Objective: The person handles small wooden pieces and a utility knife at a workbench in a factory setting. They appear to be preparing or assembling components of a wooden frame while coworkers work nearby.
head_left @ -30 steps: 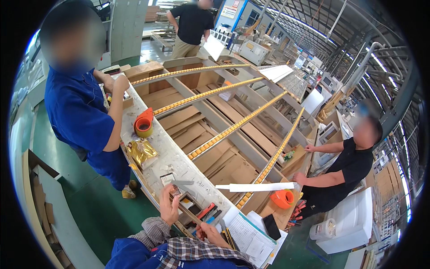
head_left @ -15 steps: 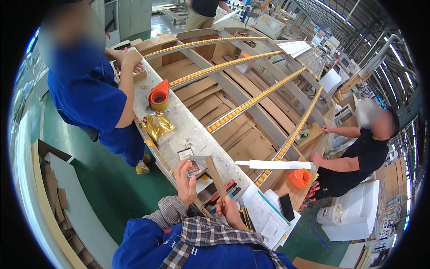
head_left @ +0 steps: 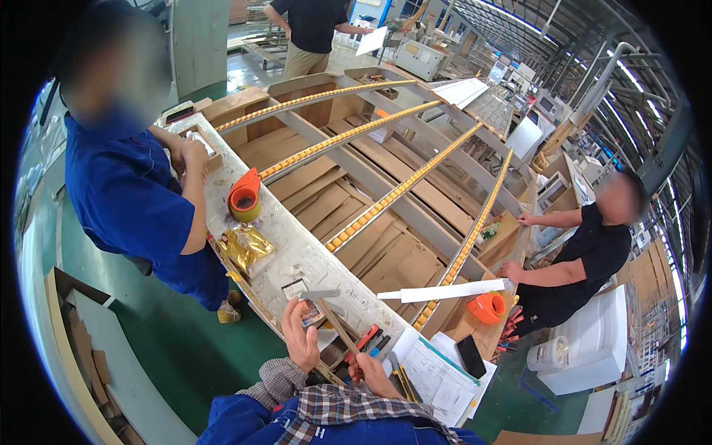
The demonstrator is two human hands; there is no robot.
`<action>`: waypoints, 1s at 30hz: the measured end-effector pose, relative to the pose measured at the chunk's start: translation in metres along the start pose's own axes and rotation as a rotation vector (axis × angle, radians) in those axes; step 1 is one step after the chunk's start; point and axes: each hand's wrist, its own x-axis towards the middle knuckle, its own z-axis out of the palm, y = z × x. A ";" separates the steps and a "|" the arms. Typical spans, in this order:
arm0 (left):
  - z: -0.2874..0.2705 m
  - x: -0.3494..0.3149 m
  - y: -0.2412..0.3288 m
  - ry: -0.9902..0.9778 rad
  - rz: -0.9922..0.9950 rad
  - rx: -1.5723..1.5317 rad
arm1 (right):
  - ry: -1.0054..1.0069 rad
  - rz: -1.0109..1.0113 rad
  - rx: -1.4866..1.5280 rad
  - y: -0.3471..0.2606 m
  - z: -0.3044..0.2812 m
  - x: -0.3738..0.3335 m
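Note:
My right hand is closed around the near end of a long, narrow brown strip. At the strip's far end a flat grey piece sits crosswise, making an angled shape. My left hand is raised, palm toward the strip, its fingers stretched up and apart. Its fingertips come close to the left end of the grey piece; I cannot tell whether they touch. Below the strip lie a small spiral notepad, a red-and-black tool and some pens.
An orange tape dispenser and gold foil bag lie on the white bench. Papers and a black phone are at right. Yellow roller tracks span the frame beyond. Co-workers stand left, right and behind.
The strip and grey piece have tilted and lowered toward the left. My hands stay near them. The left co-worker's hands have shifted, and the whole view has turned slightly.

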 end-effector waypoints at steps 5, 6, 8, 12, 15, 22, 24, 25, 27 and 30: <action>0.002 -0.001 -0.002 0.052 0.043 -0.037 | -0.026 0.006 0.020 -0.005 0.007 -0.005; 0.003 0.000 -0.002 0.037 0.046 -0.028 | -0.033 0.039 -0.001 -0.002 0.005 -0.002; 0.000 0.002 -0.001 0.005 0.049 -0.001 | -0.046 0.062 -0.025 0.001 0.006 -0.003; 0.000 0.001 0.000 -0.012 0.031 0.011 | -0.054 0.031 -0.096 0.003 0.005 -0.004; 0.003 0.002 0.001 -0.057 -0.007 0.001 | -0.043 0.060 -0.114 -0.001 0.005 -0.006; 0.008 0.006 0.001 -0.096 0.155 0.228 | -0.008 0.051 -0.071 0.005 0.001 -0.002; 0.009 0.005 0.001 -0.076 0.167 0.222 | 0.021 0.032 -0.051 0.007 0.001 -0.003; 0.009 0.004 0.001 -0.088 0.160 0.223 | 0.017 0.037 -0.034 0.010 -0.001 -0.002; 0.008 0.003 0.000 -0.111 0.148 0.231 | 0.004 0.045 0.004 0.015 -0.004 0.001; 0.008 0.001 0.005 -0.101 -0.033 0.106 | -0.002 0.029 -0.028 0.011 -0.003 -0.001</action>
